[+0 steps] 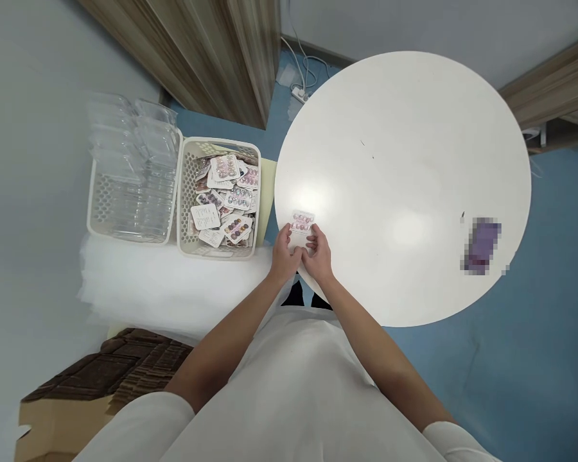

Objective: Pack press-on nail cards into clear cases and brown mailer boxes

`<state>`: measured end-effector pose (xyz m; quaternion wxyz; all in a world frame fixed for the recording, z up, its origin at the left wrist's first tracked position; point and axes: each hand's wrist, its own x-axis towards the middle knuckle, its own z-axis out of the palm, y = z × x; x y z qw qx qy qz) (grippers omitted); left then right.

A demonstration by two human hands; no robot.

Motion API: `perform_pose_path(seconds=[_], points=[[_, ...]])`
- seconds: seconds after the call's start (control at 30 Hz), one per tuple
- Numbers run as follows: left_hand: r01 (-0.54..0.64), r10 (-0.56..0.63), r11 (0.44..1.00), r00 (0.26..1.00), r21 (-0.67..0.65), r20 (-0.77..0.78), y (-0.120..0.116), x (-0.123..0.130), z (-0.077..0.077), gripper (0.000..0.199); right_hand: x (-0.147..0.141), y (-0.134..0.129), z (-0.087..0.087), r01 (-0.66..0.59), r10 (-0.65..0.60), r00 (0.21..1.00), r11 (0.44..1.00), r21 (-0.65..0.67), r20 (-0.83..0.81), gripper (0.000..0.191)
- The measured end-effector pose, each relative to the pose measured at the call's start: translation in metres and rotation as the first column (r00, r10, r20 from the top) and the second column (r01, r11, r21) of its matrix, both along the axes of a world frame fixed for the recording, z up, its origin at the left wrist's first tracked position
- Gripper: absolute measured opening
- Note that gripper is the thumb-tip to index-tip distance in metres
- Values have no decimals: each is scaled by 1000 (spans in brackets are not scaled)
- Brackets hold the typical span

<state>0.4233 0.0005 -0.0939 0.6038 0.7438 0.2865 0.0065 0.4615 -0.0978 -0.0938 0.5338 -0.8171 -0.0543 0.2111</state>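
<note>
A small card with rows of shiny pink oval pieces point(302, 221) lies at the near left edge of the round white table point(414, 147). My left hand point(285, 258) grips its left side with curled fingers. From the right, my right hand point(318, 256) holds the opposite side, its fingers bent inward. Both thumbs come together below the card, close to the table rim. A pale, partly see-through area shows between my hands under the pink rows; whether it is a clear plastic case or part of the card I cannot tell.
Left of the table, a white basket point(218, 255) holds many similar cards. Beside it, another basket point(103, 221) is stacked with clear plastic cases point(139, 151). White sheeting point(164, 279) and cardboard point(67, 423) lie nearer me. A blurred purple item point(482, 246) rests on the table's right.
</note>
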Motion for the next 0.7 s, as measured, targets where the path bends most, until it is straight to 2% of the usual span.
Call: perform_pose_path(seconds=[0.2,0.37,0.47,0.57,0.7], points=[[-30,28,999,999,44,39,-1,2,-6,66,12,-9,-1,-63,67,996,996,61,-57,74],[-121,119,989,992,88,32,-9,-9,1,66,1,-39,12,-122,123,992,989,80,-8,72],[-151,150,983,988,106,22,-21,-29,14,60,-15,-69,24,-169,168,986,984,64,13,66],[-207,210,972,978,109,-15,-36,-57,27,50,-30,-102,35,-163,162,987,986,36,16,57],[-278,287,954,955,115,-76,-58,-92,33,38,-43,-141,38,-156,156,987,988,-6,-35,47]])
